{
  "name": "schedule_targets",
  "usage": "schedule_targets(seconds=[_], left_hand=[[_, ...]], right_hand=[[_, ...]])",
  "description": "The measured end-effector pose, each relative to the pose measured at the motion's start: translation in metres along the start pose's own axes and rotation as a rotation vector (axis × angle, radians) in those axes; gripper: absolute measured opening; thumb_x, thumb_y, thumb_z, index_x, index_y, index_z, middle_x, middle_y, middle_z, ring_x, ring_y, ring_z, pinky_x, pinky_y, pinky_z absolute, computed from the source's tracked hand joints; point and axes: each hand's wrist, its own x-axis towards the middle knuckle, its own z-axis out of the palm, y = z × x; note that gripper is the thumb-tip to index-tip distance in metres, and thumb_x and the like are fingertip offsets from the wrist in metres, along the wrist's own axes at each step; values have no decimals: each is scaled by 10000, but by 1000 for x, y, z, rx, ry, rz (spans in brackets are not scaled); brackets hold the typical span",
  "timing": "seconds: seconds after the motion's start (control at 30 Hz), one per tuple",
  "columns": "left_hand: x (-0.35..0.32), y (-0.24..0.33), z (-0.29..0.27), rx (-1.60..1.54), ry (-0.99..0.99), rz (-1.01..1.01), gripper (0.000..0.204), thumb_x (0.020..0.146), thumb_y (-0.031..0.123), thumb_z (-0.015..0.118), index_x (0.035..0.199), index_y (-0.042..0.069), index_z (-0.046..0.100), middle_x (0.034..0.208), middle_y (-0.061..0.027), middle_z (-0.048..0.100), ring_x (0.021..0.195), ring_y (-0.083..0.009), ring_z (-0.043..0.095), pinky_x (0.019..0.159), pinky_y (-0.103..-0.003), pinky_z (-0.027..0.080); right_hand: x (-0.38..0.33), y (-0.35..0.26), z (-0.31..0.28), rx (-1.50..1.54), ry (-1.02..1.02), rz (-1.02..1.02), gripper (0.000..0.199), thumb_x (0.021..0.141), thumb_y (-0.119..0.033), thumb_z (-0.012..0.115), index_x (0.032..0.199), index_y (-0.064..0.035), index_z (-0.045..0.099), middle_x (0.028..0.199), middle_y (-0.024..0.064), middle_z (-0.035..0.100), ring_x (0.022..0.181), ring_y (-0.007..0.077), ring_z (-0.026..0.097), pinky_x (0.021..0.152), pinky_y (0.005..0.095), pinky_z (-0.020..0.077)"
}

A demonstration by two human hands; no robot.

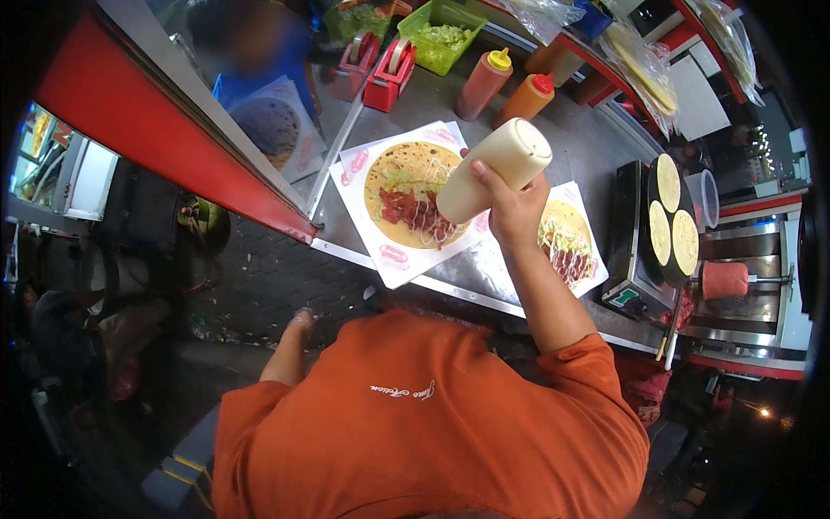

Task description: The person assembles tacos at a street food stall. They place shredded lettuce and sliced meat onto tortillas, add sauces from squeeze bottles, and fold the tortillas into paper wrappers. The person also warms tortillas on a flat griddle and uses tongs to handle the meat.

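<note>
My right hand [517, 208] is wrapped round a cream-coloured squeeze bottle [493, 173], tilted with its lower end over the left flatbread [382, 180]. This round flatbread lies on white printed paper [399, 266] and carries reddish-brown meat pieces [402, 208], shredded lettuce and thin white sauce lines. The bottle's nozzle is hidden from view. Right of it, partly behind my forearm, a second flatbread [564, 218] on paper bears lettuce, meat and white sauce. Away from the counter, my left hand [303, 321] hangs low at my side, small and dark; its fingers cannot be made out.
Along the metal counter's back stand a red tape dispenser [391, 80], a green basket [437, 57] of shredded lettuce and two sauce bottles, one yellow-capped [484, 86], one red-capped [525, 102]. Rightward, a griddle [664, 270] holds three flatbreads, beside a meat spit [724, 281]. Bagged flatbreads [641, 73] hang above.
</note>
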Motion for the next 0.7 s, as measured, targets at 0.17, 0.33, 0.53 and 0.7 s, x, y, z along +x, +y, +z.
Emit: schedule_targets(seconds=[0.17,0.33,0.53,0.7], left_hand=[[11,-14,5,-93,20,86,480,1047,342,643,1459,97,612,1453,-189,640,1301,-384,636,1045,-499,528],[23,-24,6,-21,54,109,463,1063,415,590,1432,141,647,1447,-168,651,1252,-377,667,1029,-479,537],[24,-24,16,-131,84,117,465,1056,419,599,1427,143,647,1449,-143,652,1315,-339,633,1052,-473,523],[18,-21,24,-196,13,126,492,1035,455,618,1396,125,675,1431,-175,655,1329,-381,617,1083,-480,505]], right_hand=[[-3,-3,18,231,14,-57,497,864,-130,871,1271,18,627,1127,112,741,1030,178,708,930,337,554],[-5,1,31,79,24,-90,480,844,-143,890,1243,-6,662,1119,109,747,1014,175,710,927,339,557],[-11,-3,53,-268,-143,-221,288,884,-146,840,1074,-4,677,999,106,752,857,163,731,777,303,585],[-5,4,66,112,-45,-23,413,864,-188,872,1177,1,679,1066,108,760,917,176,729,831,315,583]])
